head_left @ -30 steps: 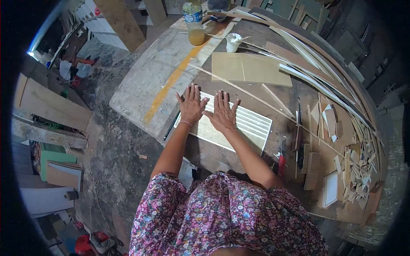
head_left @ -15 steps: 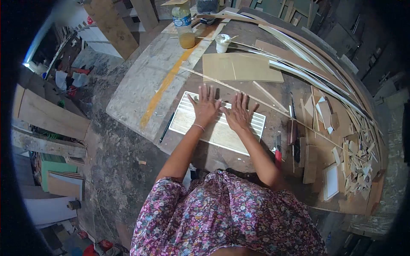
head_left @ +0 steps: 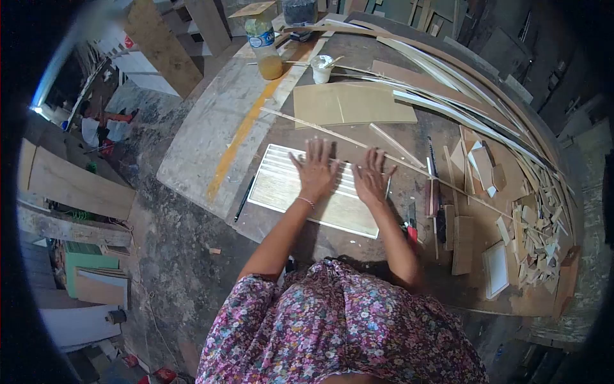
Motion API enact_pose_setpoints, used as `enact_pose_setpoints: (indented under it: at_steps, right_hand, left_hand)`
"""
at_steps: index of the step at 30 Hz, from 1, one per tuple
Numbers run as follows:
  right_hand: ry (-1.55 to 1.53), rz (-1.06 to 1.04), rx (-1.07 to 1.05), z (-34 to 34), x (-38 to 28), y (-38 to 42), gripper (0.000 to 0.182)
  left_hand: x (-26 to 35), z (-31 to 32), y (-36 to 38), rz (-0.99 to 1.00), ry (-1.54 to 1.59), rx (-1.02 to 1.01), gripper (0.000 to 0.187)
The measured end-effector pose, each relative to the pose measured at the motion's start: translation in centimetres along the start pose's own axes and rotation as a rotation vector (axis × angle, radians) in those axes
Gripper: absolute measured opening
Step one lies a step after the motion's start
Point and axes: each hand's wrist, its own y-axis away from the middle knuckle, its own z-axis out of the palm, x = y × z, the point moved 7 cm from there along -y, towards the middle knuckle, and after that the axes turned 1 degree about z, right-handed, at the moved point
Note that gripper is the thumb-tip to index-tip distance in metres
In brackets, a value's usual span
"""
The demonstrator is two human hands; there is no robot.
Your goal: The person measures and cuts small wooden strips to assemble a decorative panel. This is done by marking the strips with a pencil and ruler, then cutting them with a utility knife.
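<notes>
A pale wooden panel (head_left: 276,190) with a thin white rim and raised strips along its far side lies on the worktable (head_left: 198,144). My left hand (head_left: 317,176) rests palm down on its strips, fingers spread towards the far edge. Close beside it, my right hand (head_left: 371,179) is laid over the right part of the panel, fingers also apart. Both palms hide some of the strips. A dark pencil-like stick (head_left: 244,200) lies along the panel's left end. To the right is a knife with a red handle (head_left: 412,235).
Beyond the panel are a thin wooden strip (head_left: 345,136), a tan board (head_left: 355,104), a white cup (head_left: 322,70) with a stick and a bottle (head_left: 263,51). Long strips and a heap of offcuts (head_left: 540,243) cover the right side. A person (head_left: 93,131) sits far left.
My right hand has shifted slightly nearer to me and further onto the panel's right end. The left hand stays on the strips. The whole view has tilted a little.
</notes>
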Motion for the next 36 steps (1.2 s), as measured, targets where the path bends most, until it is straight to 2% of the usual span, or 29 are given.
enact_pose_setpoints:
  at_steps: [3,6,13,16,19,22,26,29,36]
  right_hand:
    - [0.052,0.052,0.126,-0.9,2.7,0.8,0.071]
    - [0.073,0.088,0.137,-0.4,4.0,1.5,0.073]
    - [0.136,0.081,0.123,0.3,4.0,1.6,0.076]
    - [0.061,0.107,0.055,0.4,4.1,1.5,0.079]
    - [-0.024,0.131,-0.045,-0.2,4.0,1.2,0.079]
    - [0.012,0.161,-0.091,-1.4,2.6,1.0,0.079]
    - [0.084,-0.006,0.047,-0.9,-1.1,0.6,0.082]
    - [0.117,-0.073,0.023,0.7,-2.4,1.0,0.083]
    - [0.099,-0.072,0.018,0.9,-2.5,0.8,0.083]
  left_hand:
    - [3.6,1.3,0.0,0.041,0.003,-0.006,0.059]
    - [5.8,1.7,0.9,0.104,0.000,-0.004,0.057]
    - [6.2,1.3,1.3,0.105,0.073,0.042,0.060]
    - [5.9,1.6,1.5,0.132,0.068,0.018,0.058]
    - [3.6,1.8,0.4,-0.046,0.518,-0.037,0.056]
    - [0.0,0.3,0.3,-0.084,0.278,0.042,0.058]
    - [-5.4,-0.8,0.1,-0.186,-0.065,0.100,0.062]
    - [-7.4,-0.8,0.8,-0.242,-0.070,0.077,0.065]
    - [-6.9,-1.3,1.0,-0.207,-0.081,0.138,0.063]
